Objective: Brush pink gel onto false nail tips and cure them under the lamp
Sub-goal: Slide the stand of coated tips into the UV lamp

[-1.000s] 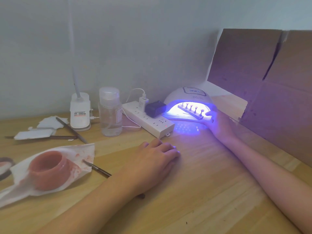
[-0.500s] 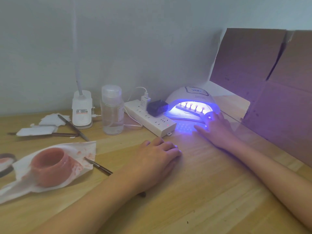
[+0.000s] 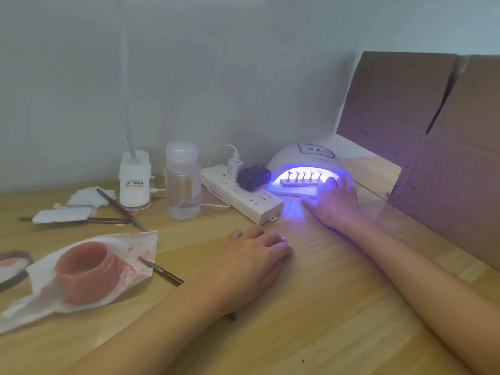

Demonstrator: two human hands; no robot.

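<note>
The lit curing lamp (image 3: 308,161) is set at the back edge of the counter (image 3: 324,315), just right of a white power strip (image 3: 243,197). Inside its glowing mouth, pink-coated nail tips (image 3: 304,175) are stood in a row on a holder bar. The right hand (image 3: 338,203) is laid palm down at the opening, fingers straight, nothing held. The left hand (image 3: 254,257) is rested flat nearer the front edge, relaxed and empty. The open pink gel jar (image 3: 86,272) is seated on a stained tissue (image 3: 143,244) toward the left, with a brush (image 3: 162,272) running beneath the left wrist.
</note>
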